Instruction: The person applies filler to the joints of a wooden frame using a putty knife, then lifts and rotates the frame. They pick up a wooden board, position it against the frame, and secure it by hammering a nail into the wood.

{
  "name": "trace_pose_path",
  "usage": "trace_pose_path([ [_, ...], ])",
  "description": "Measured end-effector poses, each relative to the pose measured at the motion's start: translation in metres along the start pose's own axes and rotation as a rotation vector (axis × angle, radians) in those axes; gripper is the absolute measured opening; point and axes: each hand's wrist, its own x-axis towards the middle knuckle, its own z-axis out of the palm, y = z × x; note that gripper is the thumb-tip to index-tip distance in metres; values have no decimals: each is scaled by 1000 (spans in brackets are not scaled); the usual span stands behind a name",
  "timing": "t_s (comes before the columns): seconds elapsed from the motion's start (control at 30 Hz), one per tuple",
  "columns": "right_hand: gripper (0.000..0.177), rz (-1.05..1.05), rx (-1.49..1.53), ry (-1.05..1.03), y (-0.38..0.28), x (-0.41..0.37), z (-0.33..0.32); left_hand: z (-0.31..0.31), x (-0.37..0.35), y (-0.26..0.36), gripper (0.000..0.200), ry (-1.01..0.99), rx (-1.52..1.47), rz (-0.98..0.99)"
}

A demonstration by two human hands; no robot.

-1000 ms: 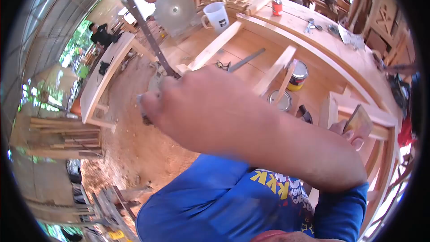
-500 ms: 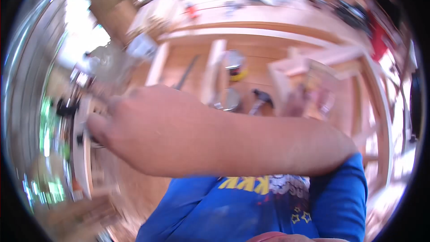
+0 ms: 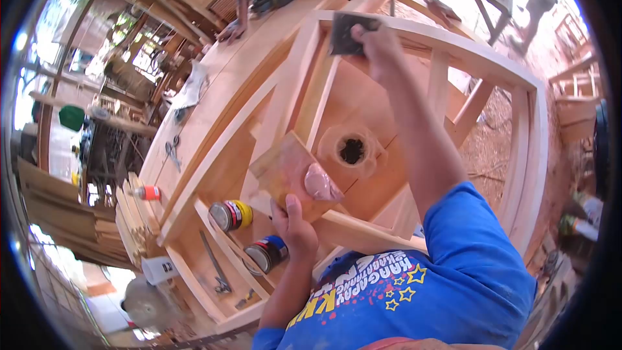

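While right fingers (image 3: 358, 31) grip a dark plate (image 3: 345, 34), left fingers (image 3: 293, 205) clasp a board (image 3: 282, 163), long axis slanting far-left.

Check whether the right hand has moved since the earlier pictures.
Yes. Judged against the wooden frame, the right hand went from the end near the mug toward the opposite end.

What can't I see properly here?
All in the head view:
- Left hand: some fingers hidden behind the board.
- Under the dark pad: covered by it and the right hand.
- Far worker's hand: their face is cut off by the top edge.
- Red bottle's label: too small.
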Motion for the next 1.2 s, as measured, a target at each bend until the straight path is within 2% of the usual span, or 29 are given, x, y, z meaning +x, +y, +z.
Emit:
trace_pose_path([
  [0.03, 22, 29, -51, 60, 22, 10, 3, 1, 0, 1, 45, -13, 1, -4],
  [0.13, 22, 100, -71, 51, 46, 24, 12, 8, -2, 9, 48, -25, 8, -9],
  [0.4, 36, 206, -288, 132, 60, 77, 43, 14, -2, 12, 48, 6, 0, -3],
  [0.5, 29, 149, -291, 166, 55, 74, 48, 10, -2, 12, 59, -10, 37, -29],
  [0.6, 28, 150, -183, 171, 69, 85, 48, 6, -2, 6, 48, -8, -11, -8],
  [0.7, 25, 119, -79, 127, 70, 88, 48, 7, -1, 6, 47, -19, -17, 2],
  [0.8, 23, 48, -21, 61, 55, 84, 51, 8, -2, 7, 56, -22, 37, 21],
  [0.87, 26, -97, 110, -100, 29, 80, 68, 15, 0, 12, 54, -17, -1, -24],
  [0.97, 33, -339, -7, -19, -7, 76, 72, 7, -6, 13, 51, -39, 8, -39],
  [1.07, 40, -384, -70, -120, -29, 43, 42, 5, 0, 15, 48, -53, -38, -17],
  [1.17, 47, -556, -159, -200, -41, 23, 10, 9, 3, 13, 44, -20, -73, -18],
  [1.2, 50, -547, -319, -178, -46, 20, 3, 8, 2, 12, 43, -7, -65, -25],
])
